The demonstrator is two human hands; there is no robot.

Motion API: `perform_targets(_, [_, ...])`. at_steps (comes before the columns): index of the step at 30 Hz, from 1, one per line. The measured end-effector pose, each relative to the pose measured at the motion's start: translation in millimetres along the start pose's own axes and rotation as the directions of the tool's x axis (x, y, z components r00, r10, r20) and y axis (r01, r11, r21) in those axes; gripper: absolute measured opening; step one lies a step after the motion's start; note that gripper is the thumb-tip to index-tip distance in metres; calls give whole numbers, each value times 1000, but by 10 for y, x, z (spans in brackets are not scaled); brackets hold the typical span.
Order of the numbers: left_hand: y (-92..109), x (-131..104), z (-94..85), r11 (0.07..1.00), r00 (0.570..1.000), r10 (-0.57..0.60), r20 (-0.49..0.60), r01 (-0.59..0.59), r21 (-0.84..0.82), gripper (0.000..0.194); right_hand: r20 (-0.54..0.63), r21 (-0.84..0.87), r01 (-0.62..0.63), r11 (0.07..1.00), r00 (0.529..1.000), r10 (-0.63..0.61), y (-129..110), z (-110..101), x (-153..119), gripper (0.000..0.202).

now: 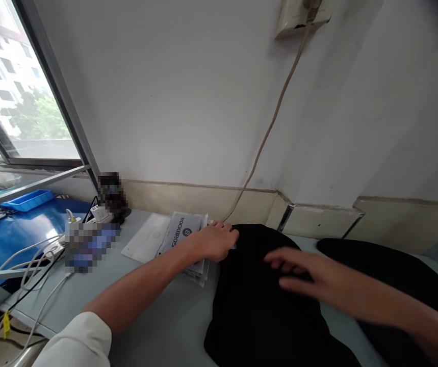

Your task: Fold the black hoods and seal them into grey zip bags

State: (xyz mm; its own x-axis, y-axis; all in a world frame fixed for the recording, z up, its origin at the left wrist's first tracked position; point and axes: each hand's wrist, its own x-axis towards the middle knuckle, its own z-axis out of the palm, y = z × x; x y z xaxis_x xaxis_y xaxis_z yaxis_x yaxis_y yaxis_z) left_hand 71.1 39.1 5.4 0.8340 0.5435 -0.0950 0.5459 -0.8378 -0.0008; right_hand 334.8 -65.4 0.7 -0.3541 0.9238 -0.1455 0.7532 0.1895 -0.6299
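A piece of black cloth (264, 316) lies spread on the grey table before me; its exact kind does not show. My left hand (219, 240) is closed at the cloth's upper left edge, fingers curled down on it. A small pale bit shows by those fingertips. Over the upper right of the cloth is my right hand (305, 272), its thumb and fingers apart and holding nothing. Beneath and beside my left forearm lie several clear plastic packages (178, 232) with grey "ROCKBROS" print, partly hidden by the arm.
Another black cloth (387, 270) lies at the right. Left on the grey table (153, 326) are a power strip (56, 247) with tangled white cables and a blurred-out blue item (92, 247). A cord (276, 112) hangs down the wall. Beyond the frame, a blue tray (29, 200) sits near another person's hand.
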Motion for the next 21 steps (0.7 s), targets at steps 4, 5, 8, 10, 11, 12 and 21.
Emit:
perform_targets(4, [-77, 307, -90, 996, 997, -77, 12, 78, -52, 36, -268, -112, -169, 979, 954, 134, 535, -224, 535, 41])
perform_targets(5, [-111, 399, -99, 993, 995, -98, 12, 99, -65, 38, -304, -125, -188, 974, 942, 143, 632, -249, 647, 39])
perform_targets(8, [-206, 635, -75, 984, 988, -157, 1, 157, -82, 45, -360, -129, -235, 963, 916, 176, 826, -279, 864, 42])
perform_targets(10, [-250, 731, -27, 980, 983, -181, 9, 181, -77, 44, -352, -110, -250, 962, 915, 198, 890, -275, 917, 39])
perform_targets(11, [-265, 759, 0, 979, 982, -187, 19, 188, -72, 42, -338, -99, -250, 963, 919, 203, 907, -271, 926, 34])
perform_targets(12, [-276, 776, 22, 979, 982, -188, 31, 190, -68, 41, -321, -90, -244, 966, 925, 204, 914, -269, 928, 27])
perform_targets(21, [-244, 557, -283, 979, 969, -137, -205, 101, -175, 26, -461, 5, -121, 993, 881, 110, 504, -511, 590, 37])
